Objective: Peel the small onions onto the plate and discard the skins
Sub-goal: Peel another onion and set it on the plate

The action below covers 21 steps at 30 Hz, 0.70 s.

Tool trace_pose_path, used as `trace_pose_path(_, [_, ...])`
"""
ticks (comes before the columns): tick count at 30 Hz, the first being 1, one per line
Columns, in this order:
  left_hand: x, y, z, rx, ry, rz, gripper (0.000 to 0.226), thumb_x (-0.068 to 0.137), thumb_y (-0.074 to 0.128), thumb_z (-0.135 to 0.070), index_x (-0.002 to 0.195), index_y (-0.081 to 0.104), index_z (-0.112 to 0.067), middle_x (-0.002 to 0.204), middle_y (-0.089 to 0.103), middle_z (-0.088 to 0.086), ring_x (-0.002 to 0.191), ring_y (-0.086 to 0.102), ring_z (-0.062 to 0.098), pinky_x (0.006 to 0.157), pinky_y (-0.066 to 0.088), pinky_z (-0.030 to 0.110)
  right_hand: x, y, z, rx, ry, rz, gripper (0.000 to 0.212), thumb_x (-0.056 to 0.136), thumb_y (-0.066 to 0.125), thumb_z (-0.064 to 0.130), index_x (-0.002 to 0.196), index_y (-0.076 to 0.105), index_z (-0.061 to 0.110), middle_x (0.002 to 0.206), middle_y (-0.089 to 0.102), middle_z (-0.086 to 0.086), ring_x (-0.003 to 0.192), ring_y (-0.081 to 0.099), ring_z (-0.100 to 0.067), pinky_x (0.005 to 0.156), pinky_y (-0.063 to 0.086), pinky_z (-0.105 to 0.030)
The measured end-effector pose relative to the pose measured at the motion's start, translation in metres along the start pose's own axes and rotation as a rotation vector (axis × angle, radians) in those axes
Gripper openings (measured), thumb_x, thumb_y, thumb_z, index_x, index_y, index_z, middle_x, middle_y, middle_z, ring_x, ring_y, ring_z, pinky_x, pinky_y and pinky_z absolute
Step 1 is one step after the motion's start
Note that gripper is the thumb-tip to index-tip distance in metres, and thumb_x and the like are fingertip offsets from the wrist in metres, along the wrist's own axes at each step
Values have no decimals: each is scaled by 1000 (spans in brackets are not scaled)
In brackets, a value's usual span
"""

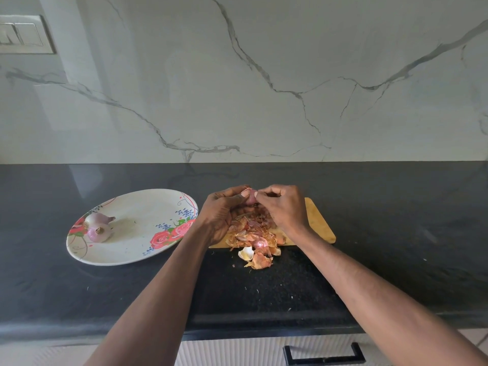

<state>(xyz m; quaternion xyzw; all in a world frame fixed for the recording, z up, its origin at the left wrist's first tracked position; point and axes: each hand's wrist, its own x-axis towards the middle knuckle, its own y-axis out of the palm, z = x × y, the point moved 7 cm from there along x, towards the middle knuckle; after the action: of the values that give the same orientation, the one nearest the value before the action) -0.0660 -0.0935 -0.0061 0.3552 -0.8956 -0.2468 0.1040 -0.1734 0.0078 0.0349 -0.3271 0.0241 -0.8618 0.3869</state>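
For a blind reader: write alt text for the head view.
Over a wooden cutting board, the left hand holds a small onion while the right hand pinches its skin. Peeled skins spill from the board onto the black counter; two onions sit on a floral plate at left.

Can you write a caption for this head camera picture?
Both hands peel a small onion over skins; two onions on plate.

Two peeled onions (98, 226) on one plate (137, 249), one onion (250, 197) in two hands (253, 207), one cutting board (319, 225), one skin pile (253, 239)
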Motion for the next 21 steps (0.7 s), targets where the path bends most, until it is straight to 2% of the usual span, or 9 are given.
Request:
trace_pose_path(6, [1,-1,0,32,18,11,25,86,64,2,110,68,7,101,73,23,85,73,24,74,63,30,0,1,-1,-21,-24,-21,12,86,76,20,75,81,17,71,75,9,68,71,-9,67,58,-26])
trace_pose_path(9, [0,0,1,41,4,21,23,87,64,2,109,70,6,103,73,24,87,73,26,74,63,31,1,1,-2,-33,-13,-33,14,85,77,19,71,79,16,68,74,8,66,69,-8,68,58,-24])
trace_pose_path(11, [1,-1,0,51,12,9,21,90,62,3,110,69,7,106,73,24,89,73,27,75,63,31,1,-1,-5,-11,21,-41,16,86,75,14,70,77,15,66,72,11,64,67,-1,63,52,-15])
trace_pose_path(13, [2,-2,-1,41,17,-10,22,92,61,3,113,67,8,107,73,23,90,73,27,74,63,30,3,-4,-11,-3,83,-71,14,88,71,11,76,78,13,71,72,11,65,65,4,61,48,-11])
trace_pose_path(16, [2,-2,-1,-9,17,-14,23,96,55,5,117,63,9,105,74,23,87,75,28,73,62,30,7,-7,-17,18,117,-77,10,91,69,14,94,79,13,86,75,7,76,71,-2,71,56,-18])
trace_pose_path(19, [2,-1,-3,-30,38,-4,20,95,55,4,112,66,7,105,73,22,88,74,26,83,62,34,6,-3,-10,4,59,-42,7,88,76,22,92,80,19,84,76,12,81,71,-4,73,57,-19])
trace_pose_path(21, [1,-1,-3,-38,44,3,19,94,57,3,110,67,6,105,73,22,90,74,26,84,62,35,3,0,-6,-24,19,-37,6,87,77,19,92,80,19,83,75,14,81,71,-1,72,56,-17])
